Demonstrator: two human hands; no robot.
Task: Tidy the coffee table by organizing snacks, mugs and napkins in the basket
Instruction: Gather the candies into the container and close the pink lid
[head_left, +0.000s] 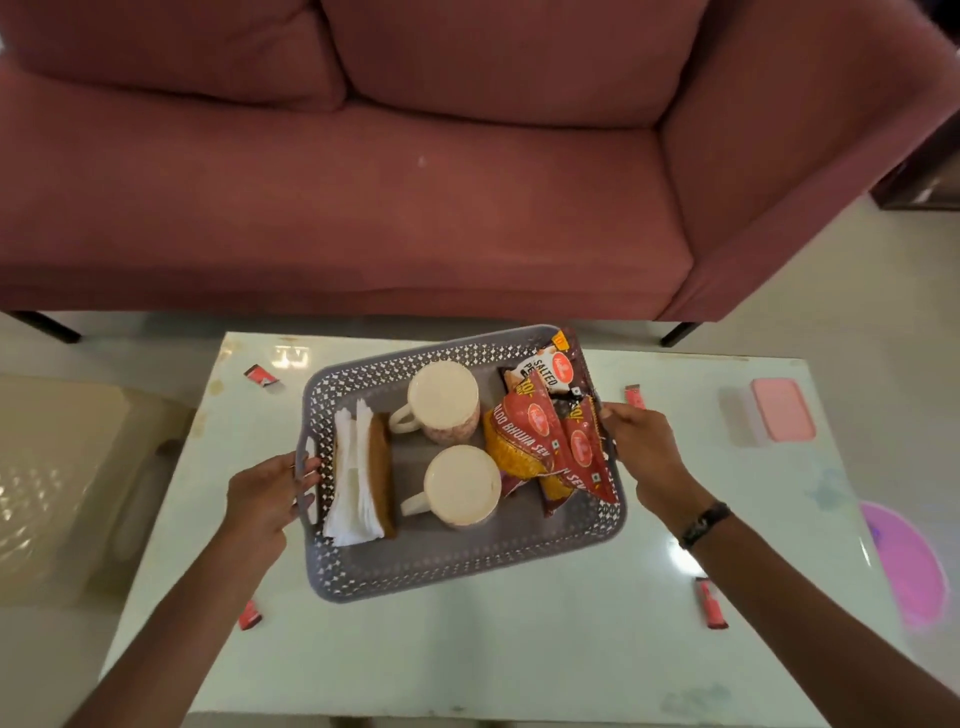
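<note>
Glossy table (467, 649); hands grip perforated grey basket (457, 564) ends, right grasp seemingly partial.

Glossy pale coffee table (467, 649) carries grey perforated basket (457, 564) at centre. Small red sachets scattered around: far left (262, 375), near left (249, 616), far right (635, 397), near right (710, 604). Pink-lidded box (779, 423) at right edge.

Two bare forearms are seen, no sleeves being worn. A dark, narrow band (705, 525) — black, with a small glossy patch — is worn at the wrist of the right hand (641, 452); the left hand (265, 493) is left unadorned.
</note>
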